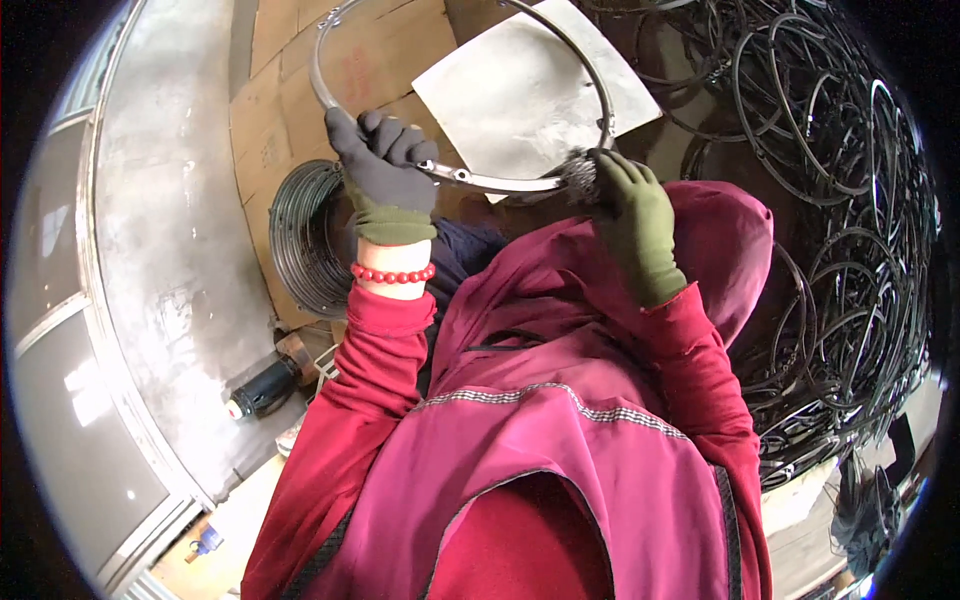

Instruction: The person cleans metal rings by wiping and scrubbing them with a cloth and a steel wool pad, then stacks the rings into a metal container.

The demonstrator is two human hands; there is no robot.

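Observation:
In front of me, a large thin metal ring (510, 185) with small lugs along it is raised over a pale square sheet. My left hand (385, 170), in a dark grey and olive glove, is closed round the ring's lower left part. At the lower right, my right hand (638, 215), gloved alike, pinches a tuft of grey steel wool (580, 175) against the metal. The ring's far edge runs out of the top of the view. My glove partly covers the wool.
A tall tangled pile of dark metal rings (850, 250) fills the right side. Neatly stacked rings (300, 240) stand left of my knees. Flattened cardboard (350, 60) and the pale sheet (530, 120) lie ahead. A black cylindrical object (265, 390) rests at the lower left.

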